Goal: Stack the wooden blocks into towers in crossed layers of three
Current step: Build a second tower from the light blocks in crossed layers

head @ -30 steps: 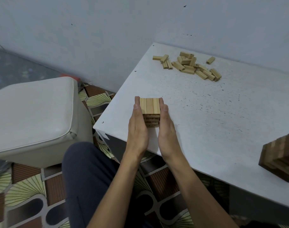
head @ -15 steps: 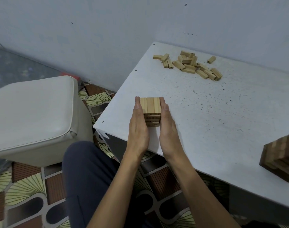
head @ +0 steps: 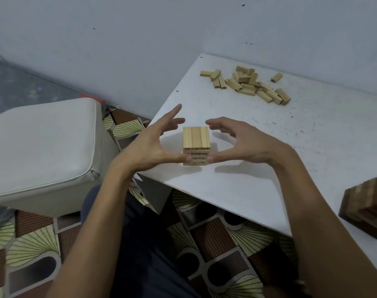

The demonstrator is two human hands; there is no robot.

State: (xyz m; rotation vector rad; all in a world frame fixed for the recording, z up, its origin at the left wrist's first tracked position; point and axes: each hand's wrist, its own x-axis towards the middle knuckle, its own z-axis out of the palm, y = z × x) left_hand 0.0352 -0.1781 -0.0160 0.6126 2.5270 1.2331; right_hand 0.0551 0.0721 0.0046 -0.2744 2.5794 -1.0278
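both thumbs (head: 184, 158) touch the square-topped pale wooden tower (head: 196, 138) — left hand (head: 149, 145) and right hand (head: 247, 143) with fingers (head: 171, 114) spread.

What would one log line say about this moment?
block tower: standing | left hand: open, beside it | right hand: open, beside it | loose blocks: far corner

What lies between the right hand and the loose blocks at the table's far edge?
Nothing visible. Only speckled tabletop lies between the right hand and the loose blocks. The small tower stands to that hand's left and the dark tower at the right edge, both off that line.
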